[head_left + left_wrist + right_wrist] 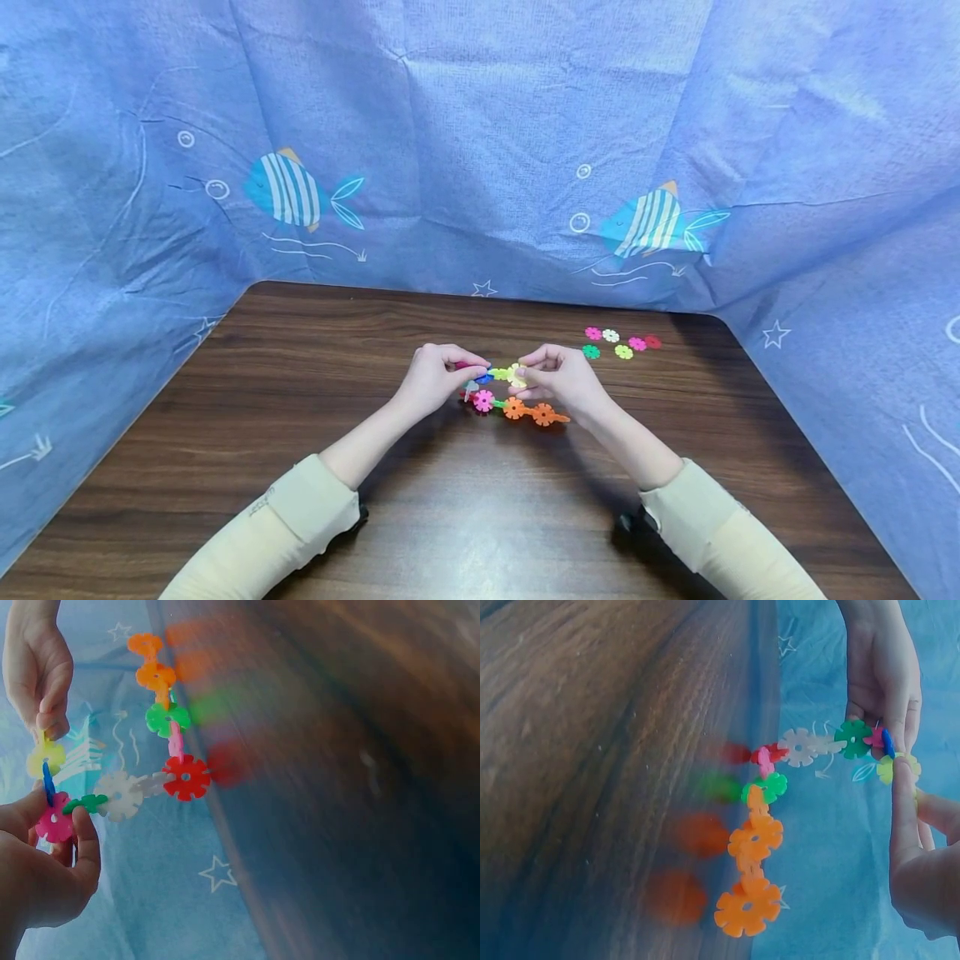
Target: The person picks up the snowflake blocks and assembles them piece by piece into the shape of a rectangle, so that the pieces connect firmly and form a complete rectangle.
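A chain of slotted flower-shaped plastic discs hangs in a curve between both hands, just above the table. My left hand (435,382) pinches it by the pink disc (54,817), beside the blue disc (49,784) and a dark green disc (853,739). At the yellow end, my right hand (561,377) pinches a pale yellow disc (515,376) next to a yellow-green one (498,374). From the left hand the chain runs through clear discs (120,796), a red disc (187,778), a pink one (483,401) and a light green one (166,720) to several orange discs (748,907).
Several loose discs lie on the wooden table (337,333) beyond the right hand, among them a green one (591,352), a yellow one (624,352), a white one (611,336) and a red one (654,342). A blue fish-printed cloth (480,167) surrounds the table's far sides.
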The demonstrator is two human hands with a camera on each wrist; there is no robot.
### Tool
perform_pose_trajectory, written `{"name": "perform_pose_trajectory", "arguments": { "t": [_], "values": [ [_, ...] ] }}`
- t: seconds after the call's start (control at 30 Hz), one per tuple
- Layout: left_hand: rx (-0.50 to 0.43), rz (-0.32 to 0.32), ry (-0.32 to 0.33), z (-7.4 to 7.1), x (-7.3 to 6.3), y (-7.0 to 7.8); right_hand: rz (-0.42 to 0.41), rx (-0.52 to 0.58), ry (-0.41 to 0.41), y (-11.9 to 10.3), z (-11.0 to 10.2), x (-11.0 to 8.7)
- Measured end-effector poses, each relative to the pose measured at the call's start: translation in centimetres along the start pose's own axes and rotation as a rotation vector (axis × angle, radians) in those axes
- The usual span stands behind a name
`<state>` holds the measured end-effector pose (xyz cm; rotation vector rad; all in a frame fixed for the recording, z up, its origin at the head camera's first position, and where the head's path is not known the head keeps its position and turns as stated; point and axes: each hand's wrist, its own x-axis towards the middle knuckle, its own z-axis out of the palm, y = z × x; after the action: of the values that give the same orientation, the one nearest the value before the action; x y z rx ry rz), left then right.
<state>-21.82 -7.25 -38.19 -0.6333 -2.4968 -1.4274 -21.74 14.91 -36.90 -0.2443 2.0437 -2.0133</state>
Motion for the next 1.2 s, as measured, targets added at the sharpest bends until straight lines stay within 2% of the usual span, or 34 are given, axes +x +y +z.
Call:
{"name": "perform_pose_trajectory", "arguments": {
  "t": [0.53, 0.93, 1.2],
  "values": [
    [0.037, -0.011, 0.072, 0.5, 0.0, 0.2, 0.016, 0.081, 0.029, 0.5, 0.7, -0.1],
    [0.023, -0.027, 0.023, 0.3, 0.2, 0.3, 0.003, 0.030, -0.018, 0.4, -0.3, -0.1],
    [0.013, -0.024, 0.001, 0.0, -0.2, 0.4, -0.065, -0.075, -0.011, 0.1, -1.5, -0.3]
  ]
}}
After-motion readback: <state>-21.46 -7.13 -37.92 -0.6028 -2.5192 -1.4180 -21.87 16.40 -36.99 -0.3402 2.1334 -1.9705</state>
